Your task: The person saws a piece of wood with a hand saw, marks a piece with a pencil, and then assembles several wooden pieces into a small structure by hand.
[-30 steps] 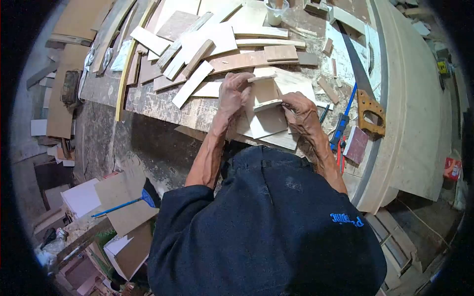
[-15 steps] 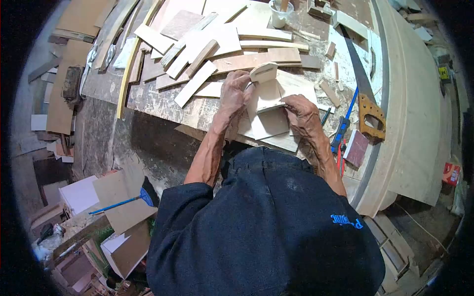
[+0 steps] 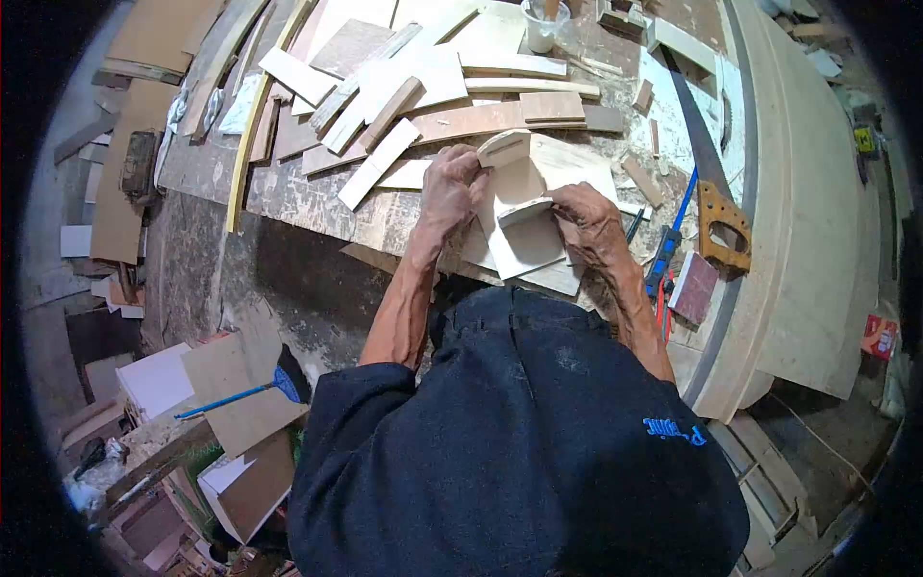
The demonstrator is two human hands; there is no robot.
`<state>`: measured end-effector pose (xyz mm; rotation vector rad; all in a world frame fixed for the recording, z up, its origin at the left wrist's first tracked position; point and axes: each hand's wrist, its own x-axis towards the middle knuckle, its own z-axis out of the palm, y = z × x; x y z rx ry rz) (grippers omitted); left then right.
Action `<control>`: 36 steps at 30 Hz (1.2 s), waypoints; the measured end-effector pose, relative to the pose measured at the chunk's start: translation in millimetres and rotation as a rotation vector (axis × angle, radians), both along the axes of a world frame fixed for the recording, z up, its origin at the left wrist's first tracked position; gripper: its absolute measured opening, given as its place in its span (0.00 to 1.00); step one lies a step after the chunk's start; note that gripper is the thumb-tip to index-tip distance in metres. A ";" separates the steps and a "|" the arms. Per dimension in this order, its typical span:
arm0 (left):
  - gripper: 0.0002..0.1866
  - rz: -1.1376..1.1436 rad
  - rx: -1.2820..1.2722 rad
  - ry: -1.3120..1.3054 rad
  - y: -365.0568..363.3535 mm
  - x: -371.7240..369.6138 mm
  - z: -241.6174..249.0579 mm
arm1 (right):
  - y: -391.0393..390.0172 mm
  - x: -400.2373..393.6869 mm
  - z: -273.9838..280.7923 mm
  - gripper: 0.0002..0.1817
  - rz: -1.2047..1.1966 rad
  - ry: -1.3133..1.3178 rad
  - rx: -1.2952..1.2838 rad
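Note:
A small pale wooden assembly sits at the near edge of the bench, made of a flat board [image 3: 527, 248] with two round-edged upright pieces. The farther upright [image 3: 506, 147] has a slot-like mark along it, and my left hand [image 3: 452, 188] is closed on its left end. My right hand [image 3: 588, 219] grips the right end of the nearer upright [image 3: 525, 211], fingers curled. Fingertips of both hands are partly hidden. Another pale board [image 3: 582, 163] lies beneath and behind the assembly.
Several wood strips [image 3: 500, 120] are heaped behind the hands. To the right lie a handsaw [image 3: 716, 216], a blue-handled tool [image 3: 663, 252] and a sanding block [image 3: 694, 290]. A plastic cup [image 3: 541, 34] stands at the back. A blue brush [image 3: 240, 396] rests on boards lower left.
The wooden assembly has turned and shifted slightly to the left in my hands, with more of the nearer upright's face showing. Both hands keep their grip.

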<state>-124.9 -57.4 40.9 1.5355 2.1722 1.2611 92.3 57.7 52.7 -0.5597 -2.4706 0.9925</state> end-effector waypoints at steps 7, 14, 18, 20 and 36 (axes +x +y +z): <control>0.13 0.024 -0.011 -0.029 -6.8 -0.5 -1.7 | -3.8 -0.7 9.7 0.14 0.010 0.024 -0.062; 0.16 -0.016 -0.014 0.012 -5.6 -6.5 -9.8 | -2.0 0.1 8.2 0.15 0.034 0.035 -0.071; 0.19 -0.025 -0.003 -0.061 -3.5 -0.8 3.7 | -2.2 0.1 9.5 0.15 0.032 0.012 -0.101; 0.21 -0.007 0.032 -0.169 -1.7 1.5 4.6 | -5.0 -0.7 13.4 0.15 0.013 0.018 -0.125; 0.19 -0.096 -0.054 -0.337 0.0 -4.9 0.8 | -4.8 1.0 7.4 0.15 0.010 0.049 -0.141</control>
